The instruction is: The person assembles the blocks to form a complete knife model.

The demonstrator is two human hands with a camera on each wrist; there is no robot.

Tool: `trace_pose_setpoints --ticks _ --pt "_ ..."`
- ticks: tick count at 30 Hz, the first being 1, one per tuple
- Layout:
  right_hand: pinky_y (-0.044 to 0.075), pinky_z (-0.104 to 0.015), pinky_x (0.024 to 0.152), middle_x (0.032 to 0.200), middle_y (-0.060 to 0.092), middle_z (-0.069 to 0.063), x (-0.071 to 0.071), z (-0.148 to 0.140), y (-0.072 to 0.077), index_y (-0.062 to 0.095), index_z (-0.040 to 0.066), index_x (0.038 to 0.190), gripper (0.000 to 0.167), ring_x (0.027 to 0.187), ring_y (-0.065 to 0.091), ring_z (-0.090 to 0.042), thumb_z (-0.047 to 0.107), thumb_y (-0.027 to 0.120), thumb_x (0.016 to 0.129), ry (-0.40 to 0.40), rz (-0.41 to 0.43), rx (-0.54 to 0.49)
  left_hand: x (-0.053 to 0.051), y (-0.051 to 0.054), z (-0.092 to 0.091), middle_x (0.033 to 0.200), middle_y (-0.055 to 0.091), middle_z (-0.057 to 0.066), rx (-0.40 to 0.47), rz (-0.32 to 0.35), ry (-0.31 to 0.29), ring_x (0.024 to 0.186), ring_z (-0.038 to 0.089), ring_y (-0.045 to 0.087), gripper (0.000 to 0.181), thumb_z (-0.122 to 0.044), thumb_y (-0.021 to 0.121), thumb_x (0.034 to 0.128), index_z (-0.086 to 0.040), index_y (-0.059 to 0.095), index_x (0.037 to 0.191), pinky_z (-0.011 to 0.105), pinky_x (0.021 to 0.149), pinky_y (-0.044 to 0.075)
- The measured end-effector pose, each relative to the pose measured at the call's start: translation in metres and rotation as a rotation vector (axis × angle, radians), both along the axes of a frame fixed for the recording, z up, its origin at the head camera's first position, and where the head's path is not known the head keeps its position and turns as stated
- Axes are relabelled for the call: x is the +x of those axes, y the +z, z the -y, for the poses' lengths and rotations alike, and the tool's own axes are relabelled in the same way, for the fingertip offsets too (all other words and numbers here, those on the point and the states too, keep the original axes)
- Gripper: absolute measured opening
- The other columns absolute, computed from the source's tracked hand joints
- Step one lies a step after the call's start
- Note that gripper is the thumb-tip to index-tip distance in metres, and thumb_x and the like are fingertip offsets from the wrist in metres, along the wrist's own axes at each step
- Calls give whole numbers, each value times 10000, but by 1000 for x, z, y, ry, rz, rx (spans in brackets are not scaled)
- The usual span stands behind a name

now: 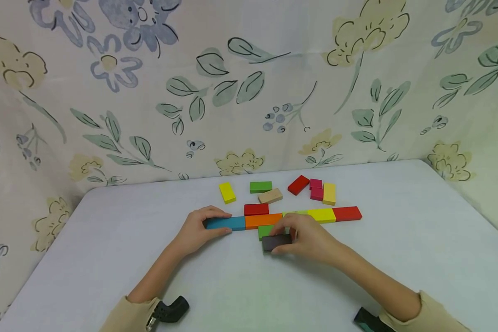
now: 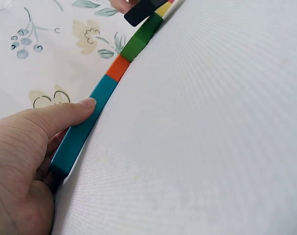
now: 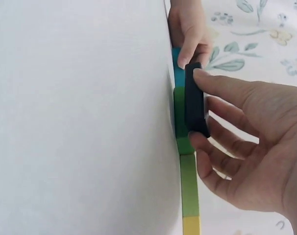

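Pinching opposite sides suits likely light, rigid wood: right hand [image 1: 309,239] clamps dark-grey rectangular block [image 1: 275,243]; left hand [image 1: 196,232], blue rectangular bar [image 1: 229,223].

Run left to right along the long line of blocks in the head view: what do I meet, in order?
Blue block → orange block → pale green block, mostly covered in that view → yellow block → red block at the right end.

Head view high, forward-down, farther; wrist views close, low, facing each other over table [image 1: 216,286], sharing blue block [image 2: 80,137].
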State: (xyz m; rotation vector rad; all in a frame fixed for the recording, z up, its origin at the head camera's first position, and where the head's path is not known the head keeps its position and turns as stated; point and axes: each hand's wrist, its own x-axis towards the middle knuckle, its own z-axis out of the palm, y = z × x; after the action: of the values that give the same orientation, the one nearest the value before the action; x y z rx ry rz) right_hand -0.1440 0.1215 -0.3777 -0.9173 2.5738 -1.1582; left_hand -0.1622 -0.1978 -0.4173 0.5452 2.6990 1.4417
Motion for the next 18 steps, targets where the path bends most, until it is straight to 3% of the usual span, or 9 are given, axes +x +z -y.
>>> trace_pose_setpoints --ticks 11,18 --pt "522 -203 663 940 612 33 1 4 -8 793 140 1081 288 836 554 -117 231 916 837 -7 -7 19 0 1 0 1172 752 38 5 -2 -2 1134 235 636 315 -155 849 903 -109 801 1210 313 991 521" --pt "532 -210 688 973 602 30 1 4 -12 780 161 1071 273 908 550 -142 250 908 847 -18 -1 11 0 1 -1 1182 752 37 -1 7 5 1149 242 634 312 -158 845 907 -112 801 1212 343 1014 519"
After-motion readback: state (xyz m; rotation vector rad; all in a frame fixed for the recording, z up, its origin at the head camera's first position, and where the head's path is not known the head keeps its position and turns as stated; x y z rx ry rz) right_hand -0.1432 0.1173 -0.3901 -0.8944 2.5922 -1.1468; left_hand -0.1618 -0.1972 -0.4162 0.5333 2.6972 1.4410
